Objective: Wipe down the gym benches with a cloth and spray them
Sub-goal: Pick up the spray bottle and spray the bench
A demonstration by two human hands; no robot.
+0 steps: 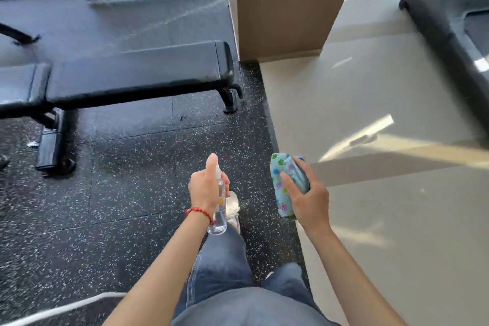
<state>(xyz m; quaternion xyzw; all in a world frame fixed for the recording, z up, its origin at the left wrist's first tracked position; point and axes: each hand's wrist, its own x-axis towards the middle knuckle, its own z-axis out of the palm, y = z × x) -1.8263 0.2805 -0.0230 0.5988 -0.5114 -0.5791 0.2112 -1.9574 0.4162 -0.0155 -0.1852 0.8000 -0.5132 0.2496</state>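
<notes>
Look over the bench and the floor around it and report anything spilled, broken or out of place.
Nothing stands out. The black bench stands level on the speckled floor, with no visible tears or puddles. The left hand holds the spray bottle, the right hand the cloth.

The bench [137, 71] stands ahead and to the left on the rubber floor [119, 180], running left to right, its right end close to the pillar [285, 2]. The pillar rises at the seam where the rubber floor meets the tiled floor [383, 219] on the right. A treadmill [449, 8] sits far right — well apart from the bench. Nearer, the left hand [205, 188] holds a spray bottle [219, 209] upright above a shoe [232, 206]; just to its right the right hand [308, 196] grips a cloth [281, 180] — both short of the bench.
</notes>
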